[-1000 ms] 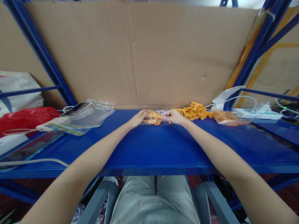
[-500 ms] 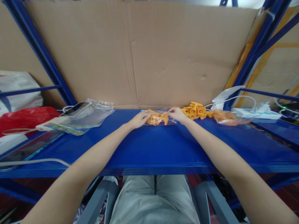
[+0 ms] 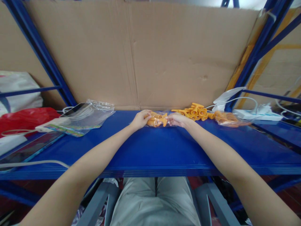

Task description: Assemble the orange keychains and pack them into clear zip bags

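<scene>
A clear plastic bag of orange plastic parts (image 3: 157, 120) lies on the blue shelf (image 3: 155, 150), between my two hands. My left hand (image 3: 141, 120) grips the bag's left end, fingers curled over it. At the right end, my right hand (image 3: 176, 120) has its fingers closed on the bag's edge, the fingertips partly out of sight. Just behind and right of my right hand is a loose pile of orange parts (image 3: 196, 111) with hollow round ends. Farther right lies another clear bag (image 3: 229, 119) with orange pieces inside.
On the left are flat clear plastic bags (image 3: 87, 117), a red bag (image 3: 30, 119), a dark tablet-like device (image 3: 30, 149) and a white cable (image 3: 35, 162). A white power strip (image 3: 258, 114) sits at the right. Cardboard (image 3: 164, 56) stands behind, between blue posts.
My right hand has turned and lowered slightly at the bag's right end. My left hand's fingers have curled more around the left end. More orange pieces of the loose pile now show behind my right hand.
</scene>
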Demonstrator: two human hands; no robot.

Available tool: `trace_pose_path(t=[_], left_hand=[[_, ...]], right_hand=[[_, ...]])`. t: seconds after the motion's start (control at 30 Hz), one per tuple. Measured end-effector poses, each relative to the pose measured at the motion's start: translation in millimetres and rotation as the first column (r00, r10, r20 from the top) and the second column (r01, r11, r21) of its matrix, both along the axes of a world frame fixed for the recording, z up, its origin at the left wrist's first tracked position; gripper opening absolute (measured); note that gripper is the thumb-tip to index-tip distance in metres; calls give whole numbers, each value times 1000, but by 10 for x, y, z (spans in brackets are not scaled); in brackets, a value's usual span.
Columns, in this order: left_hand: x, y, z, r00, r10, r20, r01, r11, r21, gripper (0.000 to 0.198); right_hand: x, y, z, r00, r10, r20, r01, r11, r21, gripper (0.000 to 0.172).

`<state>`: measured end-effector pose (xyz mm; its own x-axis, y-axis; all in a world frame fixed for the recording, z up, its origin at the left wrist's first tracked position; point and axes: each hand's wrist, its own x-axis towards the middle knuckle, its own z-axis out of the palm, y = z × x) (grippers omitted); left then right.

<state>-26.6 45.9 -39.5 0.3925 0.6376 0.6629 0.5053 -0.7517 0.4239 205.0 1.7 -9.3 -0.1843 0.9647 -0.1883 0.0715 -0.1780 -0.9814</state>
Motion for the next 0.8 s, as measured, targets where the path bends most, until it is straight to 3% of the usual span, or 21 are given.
trace_pose_path(t=[0.23,0.37,0.47,0.57,0.63,0.8], left_hand=[[23,-75,100,994,-17,110,20,1000,-22,7],[-22,-45,150,962,98,255,-59,986,-155,10],[-48,36,115,888,266,376,-118,920,-373,12],[-48,86,50,830,364,423,-81,829,-553,10],[-41,86,18,816,364,449,-25,799,-601,11],[-52,62,3,815,329,477,30,798,-602,9]], right_hand=[[-84,-42,-5,993,-21,-116,22,1000,13,28],[-113,-51,-28,992,-44,-117,47,999,25,28],[-123,-36,-52,994,-52,-92,56,997,45,27],[-140,-15,-82,997,-65,-33,68,992,104,24],[-159,-5,-100,995,-96,23,92,985,147,21],[-199,-16,-113,969,-164,186,123,969,212,21]])
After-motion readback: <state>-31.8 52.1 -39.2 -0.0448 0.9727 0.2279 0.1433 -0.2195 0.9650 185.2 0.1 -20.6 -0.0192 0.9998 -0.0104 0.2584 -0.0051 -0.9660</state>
